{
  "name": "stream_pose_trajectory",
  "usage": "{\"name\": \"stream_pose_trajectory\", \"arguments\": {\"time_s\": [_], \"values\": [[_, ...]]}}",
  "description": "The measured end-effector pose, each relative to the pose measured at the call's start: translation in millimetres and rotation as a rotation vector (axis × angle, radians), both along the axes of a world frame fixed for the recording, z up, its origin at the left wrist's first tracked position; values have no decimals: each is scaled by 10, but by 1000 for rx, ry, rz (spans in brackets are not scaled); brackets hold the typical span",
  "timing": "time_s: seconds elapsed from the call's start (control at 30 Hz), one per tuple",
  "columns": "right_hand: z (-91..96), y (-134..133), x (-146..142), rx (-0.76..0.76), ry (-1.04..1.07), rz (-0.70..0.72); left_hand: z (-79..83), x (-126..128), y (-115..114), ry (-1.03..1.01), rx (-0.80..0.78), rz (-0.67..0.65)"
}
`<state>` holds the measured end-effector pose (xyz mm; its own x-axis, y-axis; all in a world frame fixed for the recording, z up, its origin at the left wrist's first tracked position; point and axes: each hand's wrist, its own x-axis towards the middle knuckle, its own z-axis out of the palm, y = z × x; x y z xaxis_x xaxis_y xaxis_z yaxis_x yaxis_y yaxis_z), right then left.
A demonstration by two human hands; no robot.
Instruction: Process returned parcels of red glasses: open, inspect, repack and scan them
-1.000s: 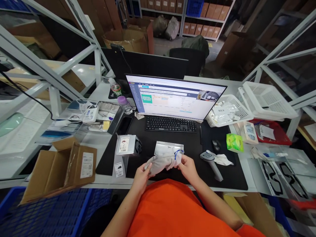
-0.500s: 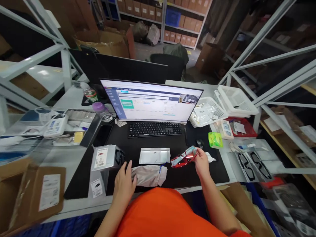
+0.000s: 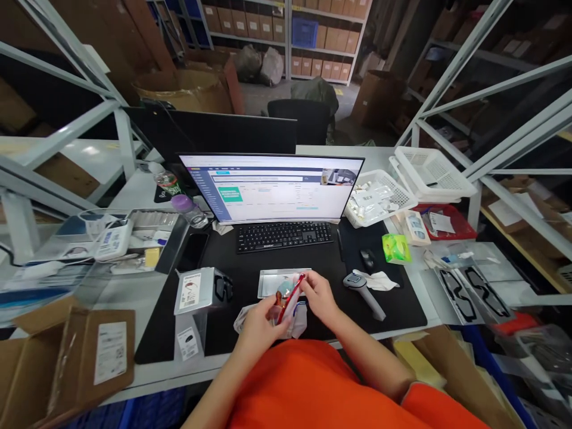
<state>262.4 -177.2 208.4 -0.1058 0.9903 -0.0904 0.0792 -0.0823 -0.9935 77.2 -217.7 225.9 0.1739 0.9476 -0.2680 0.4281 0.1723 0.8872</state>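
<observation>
A pair of red-framed glasses point(image 3: 288, 297) with tinted lenses is held upright between both my hands above the black desk mat point(image 3: 393, 304). My left hand point(image 3: 257, 319) grips the lower end and my right hand point(image 3: 318, 293) pinches the upper end. Under them lies a grey cloth pouch point(image 3: 298, 325) with a blue drawstring, mostly hidden by my hands. Just behind is a flat silver tin lid point(image 3: 270, 281). A silver box point(image 3: 196, 289) with a label lies to the left.
A keyboard point(image 3: 285, 235) and monitor point(image 3: 271, 186) stand behind. A barcode scanner point(image 3: 363, 291), mouse point(image 3: 367, 258) and green packet point(image 3: 395, 247) lie to the right, white baskets point(image 3: 404, 196) further back. A cardboard box point(image 3: 67, 357) sits at front left, a tray of small items point(image 3: 174, 235) at left.
My right hand brought the red glasses from the right side back to the centre. My left hand left the pouch and took hold of the glasses. The pouch stays on the mat.
</observation>
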Motion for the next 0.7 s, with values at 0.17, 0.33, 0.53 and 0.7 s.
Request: {"name": "stream_pose_trajectory", "arguments": {"time_s": [0.17, 0.33, 0.53, 0.7], "values": [[138, 166, 192, -228, 169, 398, 61, -165, 17, -502, -311, 53], [184, 134, 16, -399, 315, 217, 33, -114, 48, -573, -343, 182], [160, 27, -173, -539, 517, 250, 15, -156, 89, -720, -354, 306], [192, 191, 126, -480, 385, 346, 92, -390, 107, -767, -458, 346]]}}
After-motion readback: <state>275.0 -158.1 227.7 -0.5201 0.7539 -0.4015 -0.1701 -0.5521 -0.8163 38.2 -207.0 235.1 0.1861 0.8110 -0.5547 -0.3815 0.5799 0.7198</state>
